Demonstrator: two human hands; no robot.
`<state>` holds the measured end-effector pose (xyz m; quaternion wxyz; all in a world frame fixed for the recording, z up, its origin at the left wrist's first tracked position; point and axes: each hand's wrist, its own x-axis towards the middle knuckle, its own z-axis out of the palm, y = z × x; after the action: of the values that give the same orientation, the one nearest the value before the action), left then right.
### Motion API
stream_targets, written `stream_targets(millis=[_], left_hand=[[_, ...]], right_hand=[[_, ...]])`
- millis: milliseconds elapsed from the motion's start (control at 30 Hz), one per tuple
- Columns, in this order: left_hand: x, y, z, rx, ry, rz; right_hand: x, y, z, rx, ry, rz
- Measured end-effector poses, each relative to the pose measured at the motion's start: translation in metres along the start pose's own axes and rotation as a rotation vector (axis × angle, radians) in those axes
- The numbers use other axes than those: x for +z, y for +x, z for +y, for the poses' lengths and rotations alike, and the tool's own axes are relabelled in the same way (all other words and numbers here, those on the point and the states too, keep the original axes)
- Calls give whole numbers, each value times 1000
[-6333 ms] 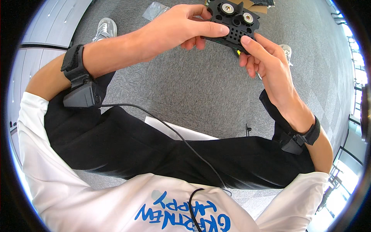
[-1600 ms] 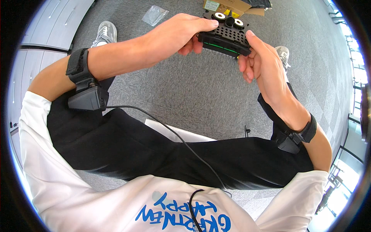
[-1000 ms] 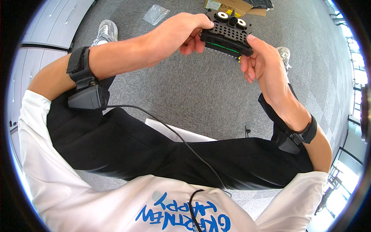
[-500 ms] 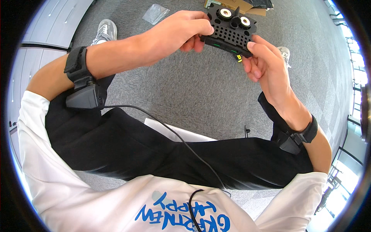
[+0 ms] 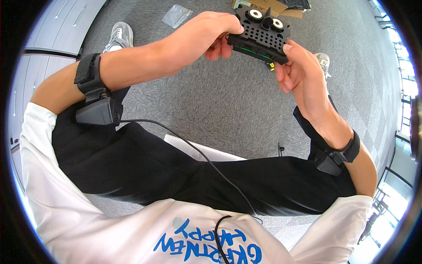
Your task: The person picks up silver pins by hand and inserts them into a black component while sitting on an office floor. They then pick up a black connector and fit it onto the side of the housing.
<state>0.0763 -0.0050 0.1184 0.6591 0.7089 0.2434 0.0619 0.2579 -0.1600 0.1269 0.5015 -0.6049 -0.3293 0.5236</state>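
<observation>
Between my two hands is a black owl-shaped box [image 5: 259, 38] with a perforated front, two white ring eyes and a pointed beak between them. My left hand [image 5: 215, 31] grips its left end, the thumb on the front and the fingers curled behind. On the right end my right hand [image 5: 301, 59] is closed, thumb pressed near the lower corner. Along the box's lower edge runs a slot with green inside. Below that edge, near my right fingers, shows a small yellow bit [image 5: 271, 66]. The back of the box is hidden.
Grey carpet [image 5: 198, 101] lies beneath. A clear plastic bag [image 5: 176, 16] and an open cardboard box [image 5: 263, 6] are on the floor ahead. Pale cabinets [image 5: 57, 31] stand at left. A black cable [image 5: 193, 147] runs from my left wrist strap across my lap.
The owl-shaped box has tipped slightly, so more of its lower edge and the green inside shows. Both hands keep their hold, with the right one shifted a little.
</observation>
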Motion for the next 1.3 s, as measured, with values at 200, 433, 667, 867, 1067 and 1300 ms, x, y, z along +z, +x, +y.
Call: stream_targets(millis=[200,433,667,867,1067,1300], left_hand=[[-1,1,-3,0,-24,-17],[-2,-3,4,48,54,-19],[-4,-3,6,100,104,30],[1,-1,-2,4,52,-1],[0,-4,3,14,-2,2],[2,-2,-3,-21,-17,4]], right_hand=[[0,1,1,-9,12,-7],[-1,-1,2,2,-8,-6],[-4,1,-1,-67,-40,-28],[0,2,8,-3,29,4],[-1,3,6,5,63,-30],[2,2,4,25,-54,2]])
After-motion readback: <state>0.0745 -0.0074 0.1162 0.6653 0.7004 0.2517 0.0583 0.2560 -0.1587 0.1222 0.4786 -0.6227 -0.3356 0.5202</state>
